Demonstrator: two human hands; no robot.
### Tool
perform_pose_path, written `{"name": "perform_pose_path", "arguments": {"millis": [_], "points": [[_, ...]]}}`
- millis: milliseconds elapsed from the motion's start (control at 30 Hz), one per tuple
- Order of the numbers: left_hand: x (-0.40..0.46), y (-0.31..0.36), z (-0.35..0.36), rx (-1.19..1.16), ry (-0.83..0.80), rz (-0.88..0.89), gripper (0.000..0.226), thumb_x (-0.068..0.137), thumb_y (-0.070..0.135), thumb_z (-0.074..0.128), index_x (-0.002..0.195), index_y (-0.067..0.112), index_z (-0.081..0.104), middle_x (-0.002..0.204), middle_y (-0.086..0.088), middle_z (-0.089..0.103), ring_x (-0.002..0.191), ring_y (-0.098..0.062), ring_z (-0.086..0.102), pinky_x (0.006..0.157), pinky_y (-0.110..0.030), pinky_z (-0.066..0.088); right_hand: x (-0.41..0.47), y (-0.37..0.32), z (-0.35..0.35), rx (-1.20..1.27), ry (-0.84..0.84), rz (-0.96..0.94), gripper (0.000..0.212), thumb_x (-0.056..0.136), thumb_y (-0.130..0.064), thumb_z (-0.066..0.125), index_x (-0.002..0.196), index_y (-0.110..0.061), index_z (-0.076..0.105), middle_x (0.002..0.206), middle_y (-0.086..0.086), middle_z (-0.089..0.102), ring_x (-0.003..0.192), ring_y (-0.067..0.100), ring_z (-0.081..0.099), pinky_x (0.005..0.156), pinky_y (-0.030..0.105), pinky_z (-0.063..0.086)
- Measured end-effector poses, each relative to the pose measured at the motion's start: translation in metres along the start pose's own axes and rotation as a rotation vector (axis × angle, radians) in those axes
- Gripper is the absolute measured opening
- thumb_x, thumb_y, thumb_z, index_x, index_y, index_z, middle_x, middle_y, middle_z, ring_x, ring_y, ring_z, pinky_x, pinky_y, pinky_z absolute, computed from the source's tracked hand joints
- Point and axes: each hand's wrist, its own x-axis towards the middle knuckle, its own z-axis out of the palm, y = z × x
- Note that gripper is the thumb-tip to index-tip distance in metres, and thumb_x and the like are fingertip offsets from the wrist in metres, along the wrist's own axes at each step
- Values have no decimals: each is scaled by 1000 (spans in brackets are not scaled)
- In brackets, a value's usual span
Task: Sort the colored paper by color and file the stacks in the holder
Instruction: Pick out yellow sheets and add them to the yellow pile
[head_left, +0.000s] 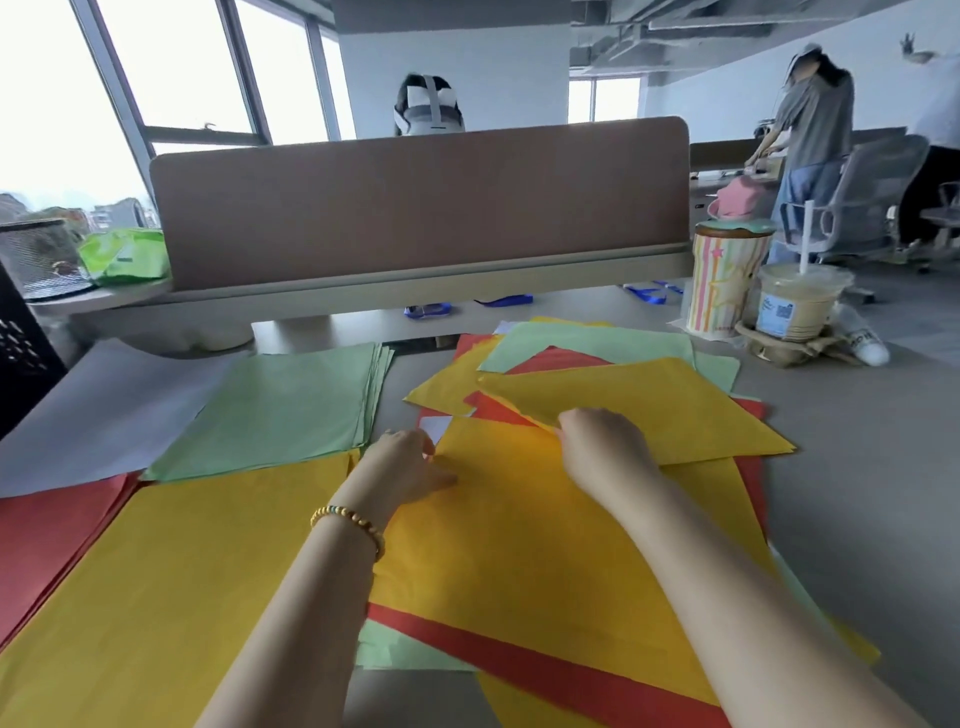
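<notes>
Since the yellow sheet (519, 519) at frame centre is thin and limp, I pinch its far edge with both hands: left hand (410, 462), right hand (602, 452).

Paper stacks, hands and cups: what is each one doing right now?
green stack: sorted, flat
yellow stack: sorted, flat
red stack: sorted, partly under yellow
mixed pile: unsorted, overlapping
left hand: on a yellow sheet
right hand: at that sheet's top edge
striped cup: upright, lidded
drink cup: upright, straw in
</notes>
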Motion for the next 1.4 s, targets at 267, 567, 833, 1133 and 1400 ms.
{"name": "perform_pose_path", "arguments": {"millis": [267, 567, 833, 1133, 1400], "points": [[-2, 3, 3, -672, 100, -70, 45, 96, 45, 41, 105, 6, 61, 106, -15, 66, 76, -19, 58, 67, -27, 54, -10, 1, -32, 437, -277, -26, 36, 100, -28, 40, 65, -18, 32, 61, 3, 35, 50, 17, 57, 49, 29, 38], [-16, -18, -13, -837, -206, -146, 43, 91, 41, 56, 126, 17, 50, 128, -13, 54, 106, -28, 59, 93, -40, 50, -21, -2, -36, 908, -773, -174, 50, 86, -54, 47, 124, -22, 48, 111, 7, 69, 89, 21, 70, 70, 30, 59], [-4, -17, -1, -213, 91, -54, 40, 89, 8, 46, 126, 22, 51, 110, -6, 57, 80, -18, 53, 68, -28, 47, 5, 54, -4, 69, -237, 227, 70, 86, -63, 46, 137, -15, 42, 146, 8, 36, 134, 31, 33, 107, 47, 30], [-2, -17, 14, -63, 235, -30, 41, 89, 5, 46, 127, 18, 50, 122, -8, 54, 102, -24, 54, 76, -29, 48, 8, 55, -10, 114, -323, 182, 45, 81, -69, 47, 91, -26, 56, 135, 11, 43, 133, 33, 30, 110, 46, 27], [-8, -10, 14, -31, 238, -26, 42, 94, 38, 49, 130, 18, 46, 125, -9, 51, 112, -26, 50, 85, -32, 46, 11, 55, -13, 264, -410, 28, 28, 83, -45, 64, 80, -20, 53, 80, -6, 50, 70, 10, 48, 55, 22, 32]]}}
